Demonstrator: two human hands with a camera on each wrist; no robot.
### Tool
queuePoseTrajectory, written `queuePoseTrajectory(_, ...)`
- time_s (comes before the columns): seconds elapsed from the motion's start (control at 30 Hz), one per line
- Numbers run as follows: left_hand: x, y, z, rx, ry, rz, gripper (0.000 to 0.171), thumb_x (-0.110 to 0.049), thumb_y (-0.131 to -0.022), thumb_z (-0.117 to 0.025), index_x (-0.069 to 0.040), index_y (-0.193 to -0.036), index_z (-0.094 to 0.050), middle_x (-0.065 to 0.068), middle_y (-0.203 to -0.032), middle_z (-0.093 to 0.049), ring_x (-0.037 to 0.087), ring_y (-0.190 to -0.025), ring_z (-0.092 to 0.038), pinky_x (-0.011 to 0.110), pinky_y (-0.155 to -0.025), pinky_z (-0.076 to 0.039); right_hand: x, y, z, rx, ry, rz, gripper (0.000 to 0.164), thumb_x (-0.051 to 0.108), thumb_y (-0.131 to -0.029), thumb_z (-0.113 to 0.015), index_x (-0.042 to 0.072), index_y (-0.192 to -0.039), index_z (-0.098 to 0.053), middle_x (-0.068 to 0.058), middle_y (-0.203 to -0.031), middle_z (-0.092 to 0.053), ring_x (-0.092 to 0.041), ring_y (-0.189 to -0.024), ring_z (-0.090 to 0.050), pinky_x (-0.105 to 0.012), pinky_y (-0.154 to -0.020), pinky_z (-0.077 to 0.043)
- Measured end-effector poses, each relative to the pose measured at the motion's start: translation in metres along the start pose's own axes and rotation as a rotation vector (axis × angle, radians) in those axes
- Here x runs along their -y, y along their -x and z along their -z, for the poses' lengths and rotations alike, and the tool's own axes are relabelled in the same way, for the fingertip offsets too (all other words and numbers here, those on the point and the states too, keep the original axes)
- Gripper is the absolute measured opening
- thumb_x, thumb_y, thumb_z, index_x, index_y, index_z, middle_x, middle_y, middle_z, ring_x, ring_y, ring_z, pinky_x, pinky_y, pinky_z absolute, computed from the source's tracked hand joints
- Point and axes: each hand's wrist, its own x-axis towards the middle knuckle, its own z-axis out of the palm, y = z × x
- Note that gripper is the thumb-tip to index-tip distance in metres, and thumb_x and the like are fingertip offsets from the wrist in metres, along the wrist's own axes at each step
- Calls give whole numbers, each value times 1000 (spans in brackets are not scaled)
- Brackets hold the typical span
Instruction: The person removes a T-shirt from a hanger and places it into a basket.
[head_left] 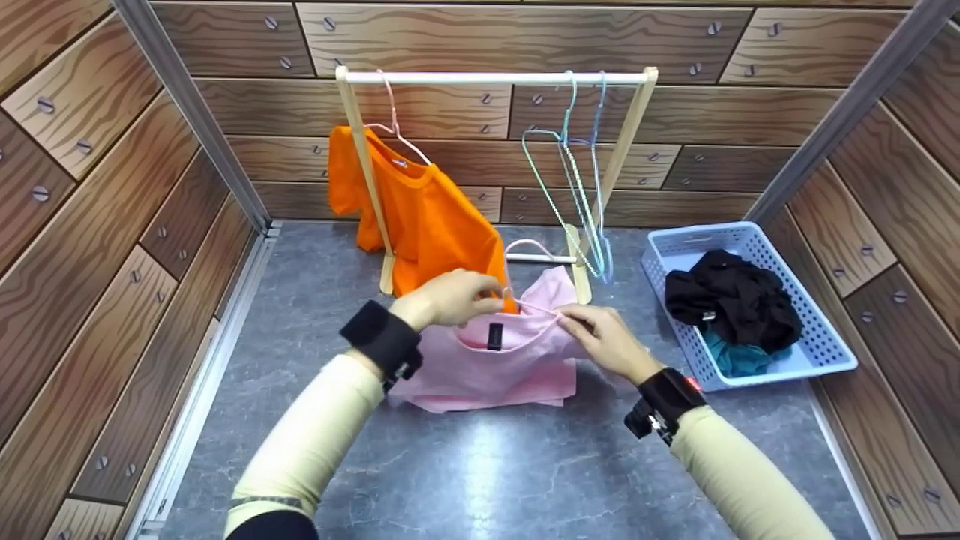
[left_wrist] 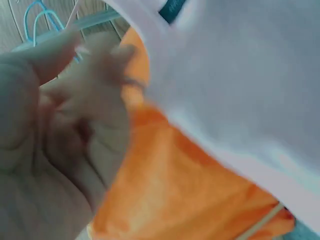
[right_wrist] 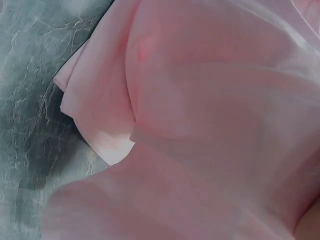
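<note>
A pink shirt with a black neck label hangs spread over the floor in the middle of the head view. A pink clothes hanger runs into its neckline, the hook rising above. My left hand holds the hanger at its neck, fingers and thumb bent together; they are blurred in the left wrist view. On the right side of the neckline, my right hand pinches the shirt's edge by the hanger's arm. The right wrist view shows mostly pink shirt fabric, which hides the fingers.
Behind the shirt stands a wooden rack. An orange shirt hangs on its left, and blue and green hangers hang at its right. A light blue basket with black and teal clothes stands at the right. Wood-patterned walls surround the floor.
</note>
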Motion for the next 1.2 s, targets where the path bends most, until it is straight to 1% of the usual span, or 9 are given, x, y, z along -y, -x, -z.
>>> queuePoseTrajectory(0.07,-4,-7,-3,-60,-43,-35,27,-34,-101,-52,-14,-106,-70,2,-90,-73,18,-71,-64,32,-75,-52,0,-1,-1,-4,2,14,18,18,-97,-61,12,-108,-73,-3,-105,-75,-15,-93,-69,-32,-84,-55)
queuePoseTrajectory(0.13,-6,-11,-6,-91,-81,-33,29,-36,-101,-50,-15,-96,-69,1,-79,-70,19,-77,-64,35,-78,-52,-2,-1,1,-10,15,24,18,18,-96,-61,12,-108,-73,-3,-105,-75,-16,-95,-70,-33,-85,-55)
queuePoseTrajectory(0.2,-7,-12,-7,-114,-107,-19,30,-36,-102,-49,-14,-92,-68,1,-75,-67,22,-78,-65,37,-79,-52,-5,-1,4,-17,41,32,17,14,-95,-63,10,-107,-73,-6,-104,-75,-19,-95,-70,-35,-85,-56)
queuePoseTrajectory(0.33,-1,-10,-7,-146,-124,-1,28,-32,-102,-50,-12,-89,-64,-1,-71,-59,23,-76,-63,39,-77,-52,-14,2,14,-37,156,25,15,8,-88,-69,8,-102,-75,-9,-96,-75,-22,-82,-71,-36,-76,-58)
queuePoseTrajectory(0.47,8,-7,-7,-132,-106,-18,25,-29,-103,-49,-11,-91,-62,-1,-73,-52,25,-78,-59,40,-79,-50,-23,5,24,-78,314,7,12,13,-84,-75,14,-96,-78,-8,-90,-77,-21,-71,-71,-37,-65,-57)
queuePoseTrajectory(0.63,24,1,-5,-113,-86,-28,24,-26,-104,-46,-10,-95,-62,3,-82,-61,24,-86,-62,40,-85,-51,-39,13,31,-114,436,-12,9,18,-83,-77,18,-92,-79,-6,-88,-77,-25,-74,-73,-43,-65,-56)
queuePoseTrajectory(0.77,34,11,0,-101,-63,-27,24,-24,-104,-45,-9,-98,-63,5,-86,-64,25,-88,-62,41,-87,-51,-52,25,32,-116,469,-41,9,16,-83,-77,16,-91,-79,-8,-86,-76,-29,-74,-72,-46,-66,-56)
queuePoseTrajectory(0.97,42,22,6,-90,-29,-44,25,-23,-104,-44,-8,-93,-60,2,-79,-56,20,-80,-56,35,-80,-47,-61,35,27,-75,502,-48,9,14,-84,-75,15,-93,-78,-8,-83,-75,-28,-73,-69,-46,-65,-55)
queuePoseTrajectory(1.2,44,27,6,-116,36,-44,24,-19,-104,-46,-8,-90,-62,0,-75,-55,14,-72,-51,28,-72,-42,-65,38,17,-128,566,-119,10,17,-85,-74,16,-94,-78,-10,-83,-74,-30,-72,-66,-48,-60,-53)
